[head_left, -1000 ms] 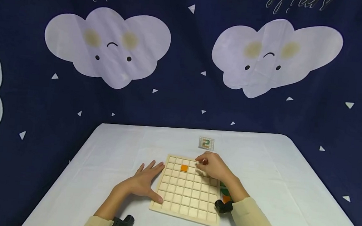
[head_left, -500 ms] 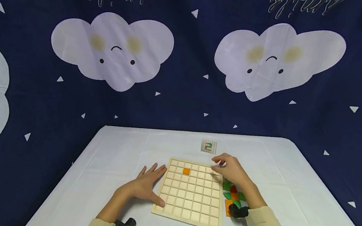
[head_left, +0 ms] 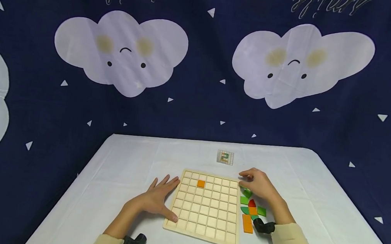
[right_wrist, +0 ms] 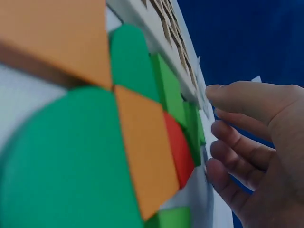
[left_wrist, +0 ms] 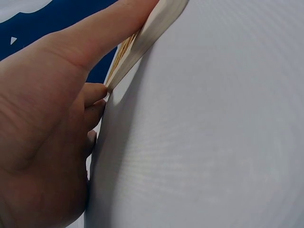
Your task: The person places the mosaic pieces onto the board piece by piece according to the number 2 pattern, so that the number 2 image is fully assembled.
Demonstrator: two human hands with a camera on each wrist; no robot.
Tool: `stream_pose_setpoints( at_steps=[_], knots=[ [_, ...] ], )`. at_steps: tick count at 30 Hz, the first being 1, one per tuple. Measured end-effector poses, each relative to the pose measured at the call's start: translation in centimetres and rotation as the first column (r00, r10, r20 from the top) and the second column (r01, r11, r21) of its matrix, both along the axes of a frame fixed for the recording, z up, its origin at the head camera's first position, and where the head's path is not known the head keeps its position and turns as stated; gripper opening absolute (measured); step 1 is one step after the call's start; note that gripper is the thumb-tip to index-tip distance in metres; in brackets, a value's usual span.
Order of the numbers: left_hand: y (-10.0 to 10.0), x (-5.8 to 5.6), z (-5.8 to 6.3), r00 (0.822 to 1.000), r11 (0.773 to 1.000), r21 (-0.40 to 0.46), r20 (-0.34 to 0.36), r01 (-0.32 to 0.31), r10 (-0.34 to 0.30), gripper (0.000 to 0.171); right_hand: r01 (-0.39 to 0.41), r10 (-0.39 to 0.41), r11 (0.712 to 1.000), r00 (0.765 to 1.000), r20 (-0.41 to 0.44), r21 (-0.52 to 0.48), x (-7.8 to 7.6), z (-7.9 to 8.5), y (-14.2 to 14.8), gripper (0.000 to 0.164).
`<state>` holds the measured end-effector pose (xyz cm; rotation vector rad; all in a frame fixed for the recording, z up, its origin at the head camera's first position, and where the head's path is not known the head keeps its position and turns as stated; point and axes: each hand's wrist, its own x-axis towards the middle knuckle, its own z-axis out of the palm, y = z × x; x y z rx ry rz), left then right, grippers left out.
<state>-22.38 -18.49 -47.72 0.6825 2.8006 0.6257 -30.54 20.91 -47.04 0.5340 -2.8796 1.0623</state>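
A pale wooden grid board (head_left: 208,210) lies flat and slightly turned. One orange square tile (head_left: 201,183) sits in a cell of its second row. My left hand (head_left: 155,200) rests along the board's left side, its fingers spread and the thumb on the lower left edge; the left wrist view shows this thumb (left_wrist: 95,40) over the wooden rim. By the upper right corner hovers my right hand (head_left: 261,184), fingers loosely bent. In the right wrist view I see nothing held in the right hand (right_wrist: 266,142). Close under it are green pieces (head_left: 247,193), partly hidden.
Right of the board lie several coloured pieces: a red piece (head_left: 252,203), an orange square (head_left: 253,211), a green square (head_left: 261,211) and an orange strip (head_left: 247,224). A small pattern card (head_left: 225,157) lies behind the board on the white table (head_left: 150,157).
My right hand has moved right, from over the board's upper right to just beyond its corner, uncovering the loose pieces. The left hand stays at the board's left edge.
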Motion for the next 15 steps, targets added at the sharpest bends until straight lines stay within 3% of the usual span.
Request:
stream_pose_setpoints(
  at_steps=[15],
  knots=[
    [0.17, -0.04, 0.03, 1.000, 1.000, -0.002, 0.006, -0.023, 0.023, 0.135, -0.025, 0.021, 0.999, 0.996, 0.082, 0.046, -0.26, -0.38, 0.85, 0.032]
  ],
)
